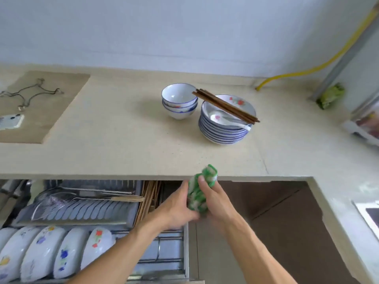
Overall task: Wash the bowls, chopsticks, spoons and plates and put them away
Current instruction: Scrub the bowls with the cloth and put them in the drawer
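Both my left hand (pixel 178 210) and right hand (pixel 213 199) curl round a soft green-and-white cloth (pixel 200 191) at the beige stone counter (pixel 123 140) edge. Behind it sits the heavy, slippery stack of blue-rimmed porcelain plates (pixel 223 130); I'd grip under its rim.

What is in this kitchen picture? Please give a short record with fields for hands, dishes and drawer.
hands: left hand and right hand both grip a green and white cloth
counter: stacked bowls; stack of plates
on the plates: chopsticks across the rim, spoon inside the top plate
drawer: open drawer rack holding upright plates and a strainer ladle
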{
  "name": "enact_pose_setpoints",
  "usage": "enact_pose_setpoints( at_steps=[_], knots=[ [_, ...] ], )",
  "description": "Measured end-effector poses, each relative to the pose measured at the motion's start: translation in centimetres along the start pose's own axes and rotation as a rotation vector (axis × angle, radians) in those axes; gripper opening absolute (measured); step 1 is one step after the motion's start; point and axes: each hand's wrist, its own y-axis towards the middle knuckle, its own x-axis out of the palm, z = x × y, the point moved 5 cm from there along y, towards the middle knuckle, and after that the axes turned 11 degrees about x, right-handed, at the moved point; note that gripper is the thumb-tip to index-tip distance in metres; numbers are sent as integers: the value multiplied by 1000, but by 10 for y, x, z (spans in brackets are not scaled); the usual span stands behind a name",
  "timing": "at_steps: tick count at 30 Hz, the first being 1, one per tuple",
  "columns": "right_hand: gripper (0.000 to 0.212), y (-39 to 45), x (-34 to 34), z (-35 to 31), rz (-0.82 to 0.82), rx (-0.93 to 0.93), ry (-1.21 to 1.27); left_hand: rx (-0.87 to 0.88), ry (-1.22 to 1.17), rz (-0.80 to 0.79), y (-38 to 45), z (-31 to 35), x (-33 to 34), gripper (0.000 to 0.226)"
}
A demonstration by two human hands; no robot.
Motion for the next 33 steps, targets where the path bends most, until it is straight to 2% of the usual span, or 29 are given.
enact_pose_setpoints(
  at_steps=[2, 6, 9, 10, 12, 13, 15, 17, 19, 21, 23, 27, 28, 30, 31, 33],
  knots=[
    [31, -17, -39, -21, 76, -35, -31, 27, -66, -33, 23, 32, 27, 60],
    [48, -70, -134, -64, 274, -174, -257, 18, -318, -159, 63, 104, 100, 38],
    [37, -115, -210, -87, 419, -323, -323, 13, -381, -179, 94, 151, 158, 34],
    [44, -133, -246, -95, 468, -390, -399, 2, -401, -210, 109, 170, 189, 35],
    [86, -150, -279, -100, 450, -438, -695, -46, -425, -255, 128, 189, 222, 36],
    [99, -160, -306, -99, 467, -414, -882, -77, -432, -298, 138, 207, 249, 31],
    [113, -176, -343, -99, 589, -483, -1262, -140, -435, -423, 152, 230, 286, 28],
    [106, -189, -377, -99, 760, -625, -1432, -138, -383, -625, 161, 254, 323, 27],
    [78, -201, -409, -100, 920, -784, -1516, -136, -336, -828, 166, 270, 353, 14],
    [50, -209, -436, -103, 993, -858, -1571, -95, -236, -897, 178, 281, 381, 23],
    [41, -213, -456, -106, 1012, -799, -1628, 61, 3, -869, 193, 291, 403, 31],
    [48, -205, -503, -113, 1011, -401, -1665, 395, 652, -690, 220, 309, 449, 19],
    [45, -203, -513, -116, 1013, -307, -1621, 480, 809, -619, 224, 314, 458, 14],
    [24, -198, -534, -119, 984, -119, -1446, 662, 1031, -426, 230, 323, 470, 13],
    [16, -193, -542, -117, 921, -30, -1348, 769, 1087, -343, 232, 324, 474, 14],
    [15, -181, -554, -111, 792, 39, -1187, 994, 1139, -243, 233, 323, 482, 22]
  ],
)
